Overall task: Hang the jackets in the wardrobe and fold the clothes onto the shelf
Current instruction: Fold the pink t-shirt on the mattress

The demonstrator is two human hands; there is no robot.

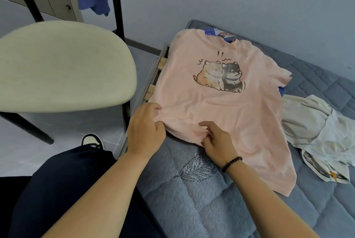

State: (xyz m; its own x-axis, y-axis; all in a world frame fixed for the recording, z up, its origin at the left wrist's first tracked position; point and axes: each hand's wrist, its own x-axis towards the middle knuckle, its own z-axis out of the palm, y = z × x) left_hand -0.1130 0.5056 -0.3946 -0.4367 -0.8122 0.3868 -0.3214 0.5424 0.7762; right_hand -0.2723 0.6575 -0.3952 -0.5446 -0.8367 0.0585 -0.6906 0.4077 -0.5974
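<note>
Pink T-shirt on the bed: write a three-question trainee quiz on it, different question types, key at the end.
1. True or false: the pink T-shirt lies print side up on the mattress.
2. Multiple choice: which hands pinch its near edge? A) only the left hand B) only the right hand C) both.
3. Fill in: the crumpled white garment lies to the pink shirt's ____ side in the head view.

Key: 1 true; 2 C; 3 right.
</note>
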